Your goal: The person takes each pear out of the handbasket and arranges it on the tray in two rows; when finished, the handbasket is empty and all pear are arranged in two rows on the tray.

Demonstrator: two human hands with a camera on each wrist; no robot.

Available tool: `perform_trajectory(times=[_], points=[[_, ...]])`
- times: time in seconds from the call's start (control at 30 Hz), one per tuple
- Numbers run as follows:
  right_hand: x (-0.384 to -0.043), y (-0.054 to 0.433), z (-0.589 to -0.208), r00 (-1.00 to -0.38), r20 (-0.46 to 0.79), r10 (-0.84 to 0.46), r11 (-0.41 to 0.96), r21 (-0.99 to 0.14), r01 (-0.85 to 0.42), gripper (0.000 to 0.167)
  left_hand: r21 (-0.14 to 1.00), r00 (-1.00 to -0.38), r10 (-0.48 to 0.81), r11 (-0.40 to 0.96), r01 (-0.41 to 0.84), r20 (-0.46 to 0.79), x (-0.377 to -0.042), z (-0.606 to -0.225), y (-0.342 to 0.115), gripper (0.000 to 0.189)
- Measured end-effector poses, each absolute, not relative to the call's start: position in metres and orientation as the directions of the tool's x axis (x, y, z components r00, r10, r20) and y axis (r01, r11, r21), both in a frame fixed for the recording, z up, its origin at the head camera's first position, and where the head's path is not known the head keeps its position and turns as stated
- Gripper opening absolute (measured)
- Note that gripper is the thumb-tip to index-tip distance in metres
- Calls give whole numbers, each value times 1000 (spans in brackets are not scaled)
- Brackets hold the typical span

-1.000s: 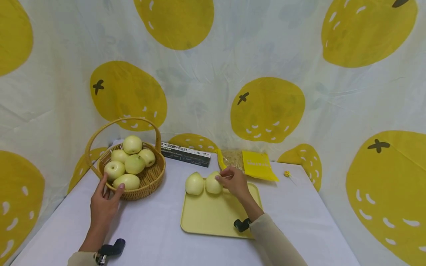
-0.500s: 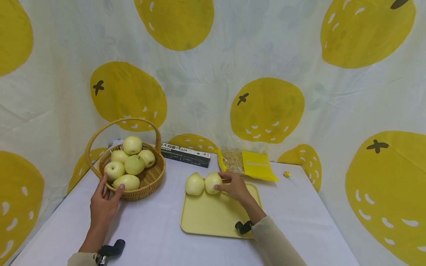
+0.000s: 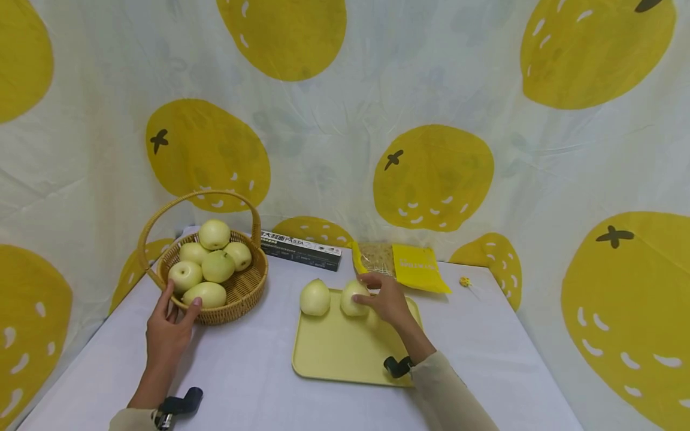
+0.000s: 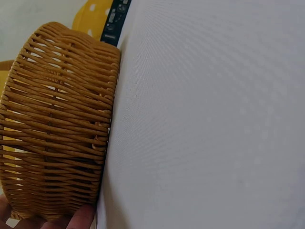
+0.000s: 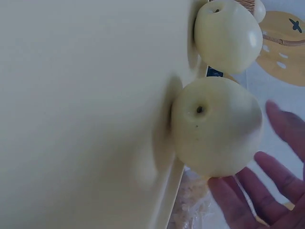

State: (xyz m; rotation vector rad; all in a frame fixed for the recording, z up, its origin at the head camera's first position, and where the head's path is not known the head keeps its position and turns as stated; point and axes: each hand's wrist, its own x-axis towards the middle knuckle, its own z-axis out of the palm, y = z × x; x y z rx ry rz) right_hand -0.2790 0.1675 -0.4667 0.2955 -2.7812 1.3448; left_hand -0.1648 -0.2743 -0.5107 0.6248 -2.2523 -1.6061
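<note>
At the left in the head view, my left hand (image 3: 169, 332) holds the near side of a woven basket (image 3: 245, 302), its fingertips at the rim. Several pale yellow-green pears (image 3: 218, 266) lie in the basket. In the left wrist view, the fingers (image 4: 82, 217) touch the basket's wicker wall (image 4: 57, 124). Over the far part of a yellow tray (image 3: 345, 353), my right hand (image 3: 390, 302) has thumb and fingers around a pear (image 3: 350, 302). A second pear (image 3: 315, 297) stands just left of it, a small gap apart. In the right wrist view, fingertips touch the held pear (image 5: 217, 129).
Behind the tray lies a yellow bag of pasta (image 3: 417, 267) with a clear window. A dark pasta box (image 3: 302, 251) is at the back, right of the basket. A small yellow flower-like item (image 3: 465, 281) lies at the right on the white tabletop (image 3: 485, 347).
My right hand has shifted its fingers around the pear and moved it slightly right, so a gap now separates it from the other pear. The left hand and basket have stayed still.
</note>
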Motion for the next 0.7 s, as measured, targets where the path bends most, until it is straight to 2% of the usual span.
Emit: perform_trajectory(times=[0.13, 0.23, 0.37, 0.7], points=[[-277, 167, -470, -985, 109, -136, 624, -762, -171, 43, 944, -856, -516, 283, -169, 1, -165, -512, -273, 83], [-278, 164, -474, -983, 99, -152, 587, -791, -170, 40, 944, -853, -522, 286, -166, 9, -165, -512, -272, 83], [-280, 158, -479, -979, 91, -183, 546, -818, -178, 40, 945, -852, -523, 282, -166, 7, -165, -512, -273, 83], [-280, 163, -485, -983, 69, -171, 549, -821, -153, 44, 946, -854, -521, 277, -170, -1, -165, -513, -274, 83]])
